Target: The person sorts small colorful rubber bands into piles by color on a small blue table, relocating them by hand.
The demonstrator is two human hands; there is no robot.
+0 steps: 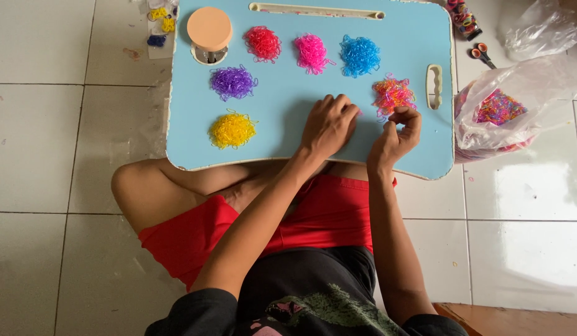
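We see a white tiled floor (pixel 39 124) all around, wide and open to the left of the seated person and below the right side. On it, over the person's folded legs, sits a light blue lap tray (pixel 288 93); its near edge crosses just above the red shorts (pixel 325 211), and its right edge carries a slotted handle (pixel 434 86). The middle of the tray, between the piles, is bare and gives the hands free room. To the right of the tray, close to its edge, lies a clear plastic bag (pixel 512 106) with mixed coloured bands inside.

On the tray lie heaps of small rubber bands: a yellow pile (pixel 232 129) near the left edge, a purple pile (pixel 233 82) above it, then a red pile (pixel 263 43), a pink pile (pixel 311 51) and a blue pile (pixel 360 55) along the far side. The mixed pile (pixel 393 94) lies near the handle. A peach round cap (pixel 209 29) stands in the far left corner. Small scissors (pixel 482 54) rest on the floor beyond the tray.

Our left hand (pixel 329 124) lies palm down on the tray, fingers curled onto the surface beside the mixed pile; we cannot tell whether it holds a band. Our right hand (pixel 399 134) is raised at the pile's near edge, fingertips pinched together; whatever is between them is too small to make out.
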